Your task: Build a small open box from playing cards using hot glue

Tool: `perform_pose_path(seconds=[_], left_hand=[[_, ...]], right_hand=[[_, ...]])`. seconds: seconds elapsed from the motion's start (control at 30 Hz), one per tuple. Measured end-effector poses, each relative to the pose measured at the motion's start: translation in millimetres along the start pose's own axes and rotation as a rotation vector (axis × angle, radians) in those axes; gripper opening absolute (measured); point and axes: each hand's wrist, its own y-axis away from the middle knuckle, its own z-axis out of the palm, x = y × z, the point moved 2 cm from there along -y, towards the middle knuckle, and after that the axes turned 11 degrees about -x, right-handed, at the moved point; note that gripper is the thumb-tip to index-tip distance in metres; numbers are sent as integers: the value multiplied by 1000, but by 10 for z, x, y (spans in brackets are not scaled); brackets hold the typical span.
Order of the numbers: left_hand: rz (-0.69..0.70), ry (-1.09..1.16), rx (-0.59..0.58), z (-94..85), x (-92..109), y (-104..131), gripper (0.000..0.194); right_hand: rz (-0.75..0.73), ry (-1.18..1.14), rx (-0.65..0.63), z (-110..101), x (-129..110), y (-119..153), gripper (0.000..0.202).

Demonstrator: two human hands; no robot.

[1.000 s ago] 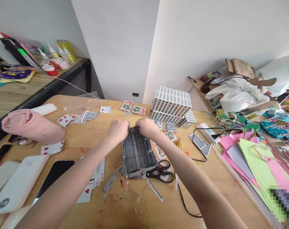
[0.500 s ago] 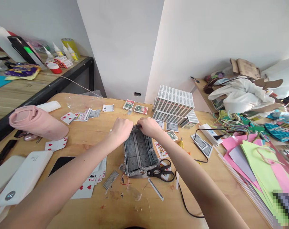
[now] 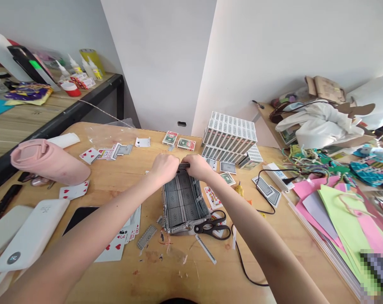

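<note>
An open box made of grey-backed playing cards [image 3: 182, 198] sits on the wooden table in front of me. At its far rim, my left hand [image 3: 166, 166] is closed with the fingers curled over the edge. Close beside it my right hand [image 3: 198, 166] grips the same far wall, and a dark strip of that wall shows between the two hands. My fingertips are hidden behind the rim. Black-handled scissors [image 3: 212, 229] lie against the box's near right corner. A king card [image 3: 212, 197] lies to the right of the box.
Stacked card packs [image 3: 231, 133] stand behind my right hand. A yellow glue gun [image 3: 239, 188] with a black cable lies to the right. On the left are a pink roll [image 3: 49, 162], a white power bank [image 3: 31, 236] and loose cards [image 3: 114, 249]. Scraps litter the front.
Both hands stay on the box's far wall, and the right has shifted slightly. More of the dark rim now shows between them. The box stays in place.
</note>
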Motion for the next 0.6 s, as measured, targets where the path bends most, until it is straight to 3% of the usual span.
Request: perform_pose_path(seconds=[0.2,0.43,0.6], left_hand=[[-31,48,36,83,-36,-55,27],[53,97,89,87,-43,-7,24],[62,126,66,105,-51,-21,22]], right_hand=[[-4,-38,11,15,22,-7,30],[4,-68,52,22,30,47,31],[3,-77,47,13,40,52,24]])
